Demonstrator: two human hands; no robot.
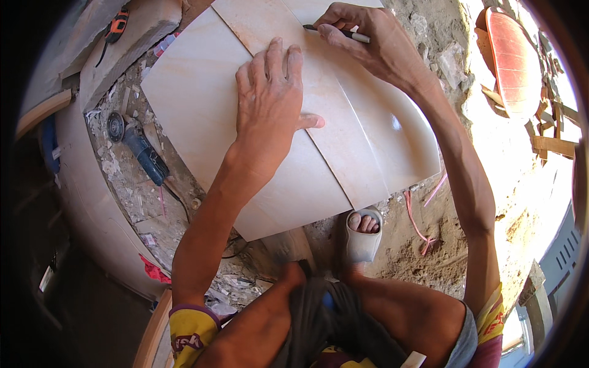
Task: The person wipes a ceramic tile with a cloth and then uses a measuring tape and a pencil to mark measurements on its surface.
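Note:
My left hand (268, 101) lies flat with its fingers spread, pressing on a narrow cream tile strip (353, 150). The strip rests across a large glossy cream tile (190, 101), whose other side shows to the right of the strip. A marker pen (354, 36) with a dark tip and pale barrel is pinched in my right hand (383, 43). Its tip meets the tile surface, or hovers just over it, near the far end; I cannot tell which. Both forearms reach in from the lower edge.
An angle grinder (146, 154) with its cord lies left of the tile among rubble. An orange-black tape measure (116, 26) sits on a block at the far left. Pink string (415, 222) lies near my sandalled foot (364, 236). A red rounded panel (514, 61) stands at far right.

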